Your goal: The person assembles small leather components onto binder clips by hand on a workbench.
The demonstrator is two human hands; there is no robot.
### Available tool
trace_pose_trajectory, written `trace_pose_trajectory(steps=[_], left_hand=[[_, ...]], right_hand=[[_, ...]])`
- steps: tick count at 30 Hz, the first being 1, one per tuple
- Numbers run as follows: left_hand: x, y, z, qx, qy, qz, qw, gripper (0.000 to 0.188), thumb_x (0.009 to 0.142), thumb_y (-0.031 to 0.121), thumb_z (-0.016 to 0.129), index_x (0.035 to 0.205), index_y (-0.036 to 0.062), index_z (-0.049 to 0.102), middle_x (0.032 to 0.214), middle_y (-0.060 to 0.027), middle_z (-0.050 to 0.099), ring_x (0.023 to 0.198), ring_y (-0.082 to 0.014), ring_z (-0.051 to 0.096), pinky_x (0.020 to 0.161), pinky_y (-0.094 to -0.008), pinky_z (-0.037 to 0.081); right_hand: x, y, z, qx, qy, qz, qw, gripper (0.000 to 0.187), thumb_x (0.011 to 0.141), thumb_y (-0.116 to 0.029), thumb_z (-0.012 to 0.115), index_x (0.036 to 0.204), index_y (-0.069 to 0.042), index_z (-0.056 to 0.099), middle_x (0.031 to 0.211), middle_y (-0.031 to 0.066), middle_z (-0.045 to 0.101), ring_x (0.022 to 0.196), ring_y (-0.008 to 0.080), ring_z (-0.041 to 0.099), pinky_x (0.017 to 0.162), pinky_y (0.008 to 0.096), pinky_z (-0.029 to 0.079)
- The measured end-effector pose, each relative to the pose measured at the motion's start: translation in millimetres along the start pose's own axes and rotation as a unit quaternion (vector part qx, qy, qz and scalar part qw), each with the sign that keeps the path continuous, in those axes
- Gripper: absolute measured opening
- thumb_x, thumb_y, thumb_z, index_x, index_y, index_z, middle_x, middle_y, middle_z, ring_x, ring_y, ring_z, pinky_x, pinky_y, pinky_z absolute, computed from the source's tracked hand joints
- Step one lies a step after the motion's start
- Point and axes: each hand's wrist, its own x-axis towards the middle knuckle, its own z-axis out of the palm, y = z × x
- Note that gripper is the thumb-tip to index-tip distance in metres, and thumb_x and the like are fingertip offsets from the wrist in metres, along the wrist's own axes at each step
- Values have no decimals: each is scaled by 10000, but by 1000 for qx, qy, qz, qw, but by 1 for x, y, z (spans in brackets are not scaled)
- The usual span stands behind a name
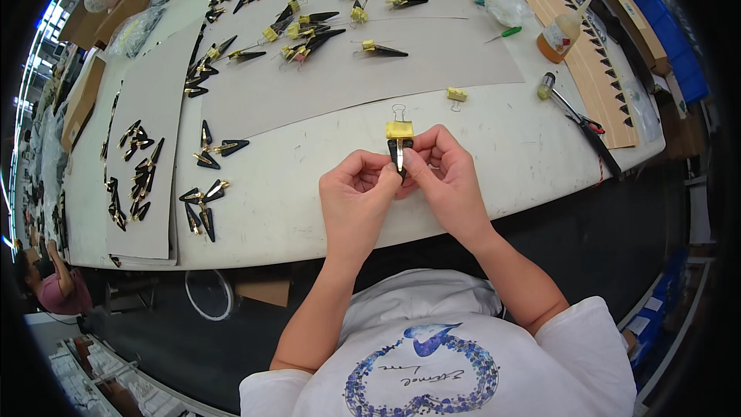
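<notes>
In front of me, over the table's near part, a black pointed hair clip (393, 153) with a metal prong stands tip toward me. A yellow binder clip (399, 131) is clamped across its wide far end, wire handle up. My left hand (356, 193) pinches the hair clip's lower left side between thumb and fingers. From the other side my right hand (455, 189) closes on it, its thumb pressed along the metal prong. A loose yellow binder clip (457, 94) lies just beyond my right hand.
Several hair clips clamped in binder clips (384, 50) lie on grey cardboard (455, 58). Loose hair clips (206, 201) are grouped at left. At right are a bottle of amber liquid (557, 37), a hammer (567, 100), a green-handled tool (510, 32) and a wooden board (610, 120). A person (62, 286) is far left.
</notes>
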Motion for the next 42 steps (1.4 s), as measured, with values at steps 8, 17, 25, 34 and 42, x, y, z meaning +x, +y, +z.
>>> trace_pose_trajectory(steps=[8, 17, 25, 34, 42], left_hand=[[2, 1, 0, 43, 9, -24, 999, 106, 827, 84, 628, 844, -18, 655, 725, -23, 627, 619, -51, 521, 571, -194, 411], [7, 7, -16, -39, -98, -85, 991, 181, 893, 120, 623, 976, -35, 667, 811, -51, 650, 692, -86, 572, 662, -222, 474], [9, 6, -19, -24, -97, -84, 991, 176, 887, 124, 635, 969, -27, 672, 796, -52, 656, 673, -76, 570, 637, -212, 468], [7, 8, -20, -33, -103, -99, 989, 168, 874, 114, 645, 959, -27, 674, 784, -46, 654, 675, -77, 569, 642, -208, 459], [5, 4, -16, -3, -82, -74, 994, 167, 867, 114, 650, 960, -22, 673, 777, -40, 648, 674, -77, 559, 645, -218, 456]], right_hand=[[2, -3, -4, 4, -8, 7, 1000, 111, 935, -97, 558, 928, 2, 508, 770, 39, 583, 653, 69, 574, 574, 221, 522], [3, -5, -9, 49, -19, 31, 998, 130, 941, -114, 559, 938, 6, 509, 768, 49, 596, 648, 79, 592, 579, 226, 527], [4, -3, -8, 50, -19, 30, 998, 136, 930, -112, 574, 938, 7, 508, 773, 50, 592, 647, 78, 587, 570, 227, 531], [5, -5, -10, 51, -25, 38, 998, 141, 929, -115, 579, 940, 9, 512, 784, 54, 595, 654, 84, 600, 570, 231, 541], [4, -6, -8, 43, -25, 35, 998, 132, 931, -111, 574, 936, 5, 513, 780, 53, 596, 656, 86, 604, 571, 229, 541]])
